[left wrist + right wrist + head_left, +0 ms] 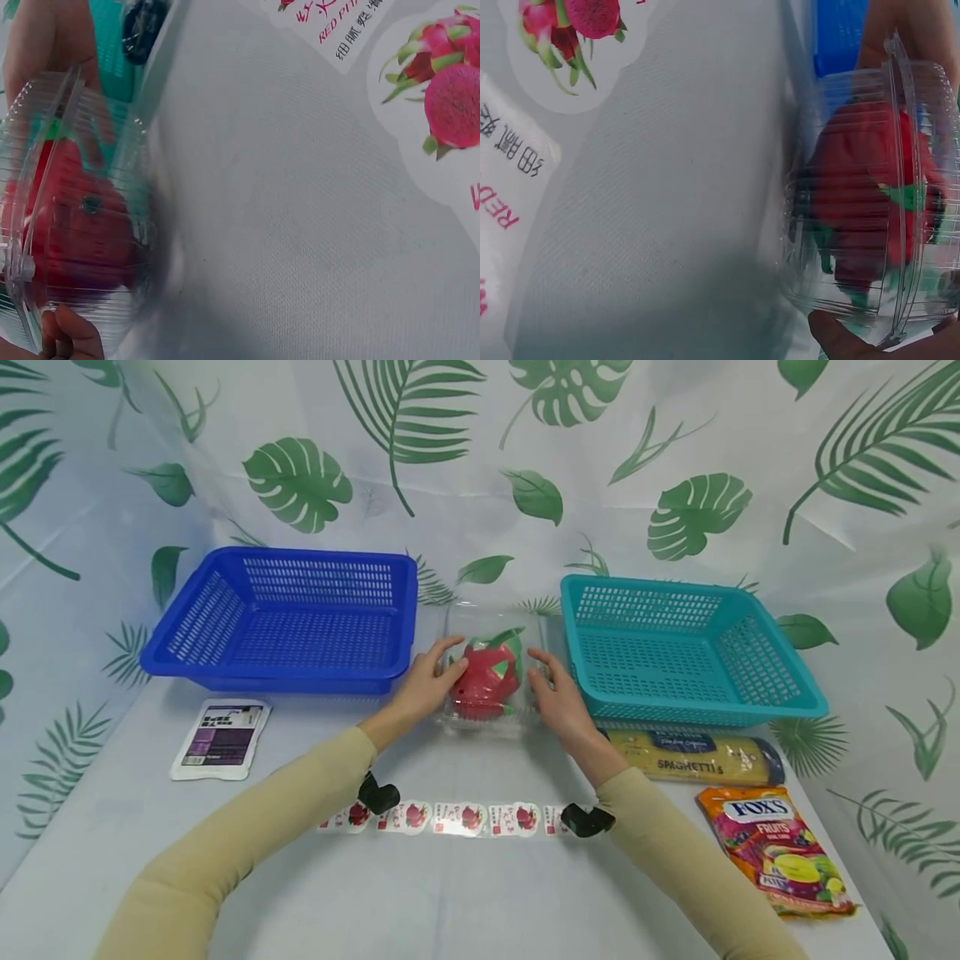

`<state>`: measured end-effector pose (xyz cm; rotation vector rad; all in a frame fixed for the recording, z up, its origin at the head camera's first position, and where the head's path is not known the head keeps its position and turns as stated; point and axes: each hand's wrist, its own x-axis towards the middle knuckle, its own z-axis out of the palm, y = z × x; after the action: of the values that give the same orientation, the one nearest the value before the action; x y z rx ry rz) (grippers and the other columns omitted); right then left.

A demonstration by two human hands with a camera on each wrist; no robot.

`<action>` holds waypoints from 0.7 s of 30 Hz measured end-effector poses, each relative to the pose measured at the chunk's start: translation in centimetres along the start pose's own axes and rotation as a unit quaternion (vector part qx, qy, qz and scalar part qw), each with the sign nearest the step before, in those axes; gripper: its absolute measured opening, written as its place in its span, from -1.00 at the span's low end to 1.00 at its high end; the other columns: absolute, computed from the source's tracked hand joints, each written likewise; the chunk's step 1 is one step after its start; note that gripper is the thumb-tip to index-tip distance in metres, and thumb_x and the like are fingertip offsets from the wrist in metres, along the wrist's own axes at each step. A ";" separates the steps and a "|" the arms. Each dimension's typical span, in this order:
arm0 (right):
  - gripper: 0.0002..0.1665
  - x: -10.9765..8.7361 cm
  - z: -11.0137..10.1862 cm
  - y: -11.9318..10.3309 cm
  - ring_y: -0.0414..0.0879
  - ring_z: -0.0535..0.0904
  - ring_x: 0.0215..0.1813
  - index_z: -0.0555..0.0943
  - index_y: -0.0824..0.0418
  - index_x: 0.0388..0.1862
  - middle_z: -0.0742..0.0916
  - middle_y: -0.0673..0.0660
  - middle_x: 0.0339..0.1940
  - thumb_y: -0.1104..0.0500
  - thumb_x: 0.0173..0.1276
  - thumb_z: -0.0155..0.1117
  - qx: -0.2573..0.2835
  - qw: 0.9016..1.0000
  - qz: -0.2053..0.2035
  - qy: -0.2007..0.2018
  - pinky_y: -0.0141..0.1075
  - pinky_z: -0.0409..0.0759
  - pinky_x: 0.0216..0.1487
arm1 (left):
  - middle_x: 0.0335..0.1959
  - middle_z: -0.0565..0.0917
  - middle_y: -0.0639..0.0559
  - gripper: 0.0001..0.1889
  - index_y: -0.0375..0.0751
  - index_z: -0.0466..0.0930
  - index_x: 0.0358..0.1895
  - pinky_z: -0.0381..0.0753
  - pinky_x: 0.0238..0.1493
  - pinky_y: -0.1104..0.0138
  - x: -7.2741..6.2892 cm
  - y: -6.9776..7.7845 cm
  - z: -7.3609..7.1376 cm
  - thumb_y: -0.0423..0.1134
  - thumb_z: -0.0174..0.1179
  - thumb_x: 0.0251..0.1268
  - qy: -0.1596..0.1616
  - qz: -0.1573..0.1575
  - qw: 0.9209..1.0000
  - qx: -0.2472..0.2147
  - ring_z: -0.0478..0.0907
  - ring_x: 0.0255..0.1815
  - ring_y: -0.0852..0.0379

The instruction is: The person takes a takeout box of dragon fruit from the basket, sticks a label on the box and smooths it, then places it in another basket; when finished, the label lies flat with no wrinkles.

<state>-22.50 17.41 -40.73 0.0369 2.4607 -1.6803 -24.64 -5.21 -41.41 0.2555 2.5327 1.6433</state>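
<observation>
A clear plastic clamshell box (491, 727) lies at the middle of the table, holding a red dragon fruit (487, 677) with green leaf tips. My left hand (429, 683) holds the box's left side, its thumb over the plastic near the fruit. At the opposite side, my right hand (558, 697) has thumb and fingers about the edge. Ribbed plastic (847, 217) covers the fruit in the right wrist view, with a rim (37, 187) running beside it in the left wrist view. Some fingertips of both hands are hidden by the box.
Behind my left hand stands a blue basket (322, 681); a teal basket (697, 714) stands to the right. A strip of dragon fruit stickers (470, 818) lies in front. A white and purple packet (221, 739) is left; spaghetti (690, 758) and a Fox's candy bag (780, 852) are right.
</observation>
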 end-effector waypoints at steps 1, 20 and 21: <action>-0.44 0.0 0.0 0.0 0.09 0.33 0.35 0.18 -0.11 0.53 0.28 0.18 0.48 -0.06 0.61 -0.14 -0.002 1.000 0.000 -0.003 -0.02 0.43 0.19 | -0.40 0.31 -0.08 -0.47 0.11 0.23 0.48 0.28 -0.44 0.30 0.0 -0.1 -0.1 0.01 -0.01 0.52 -0.002 -0.006 1.000 -0.001 0.27 -0.44 0.04; -0.33 -2.0 -0.8 1.1 0.13 0.18 0.51 -0.06 -0.20 0.60 0.03 0.03 0.61 -0.14 0.61 -0.20 -0.046 0.997 -0.028 -0.060 0.09 0.17 0.43 | 0.03 0.36 -0.23 -0.39 0.11 0.17 0.52 0.45 -0.36 0.30 -2.5 -0.3 -0.2 -0.06 0.09 0.47 -0.008 -0.005 1.000 -0.025 0.36 -0.25 0.00; -0.34 -2.0 -0.7 1.1 0.14 0.21 0.49 -0.05 -0.20 0.60 0.05 0.03 0.61 -0.15 0.61 -0.20 -0.048 0.997 -0.028 -0.057 0.08 0.18 0.43 | 0.02 0.35 -0.21 -0.40 0.12 0.17 0.52 0.45 -0.35 0.30 -2.4 -0.3 -0.3 -0.05 0.09 0.47 -0.008 -0.009 1.000 -0.026 0.35 -0.25 0.00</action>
<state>-20.52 18.62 -41.19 -0.1362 2.4746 -1.5358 -22.31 -6.03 -41.53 0.2385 2.4684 1.6912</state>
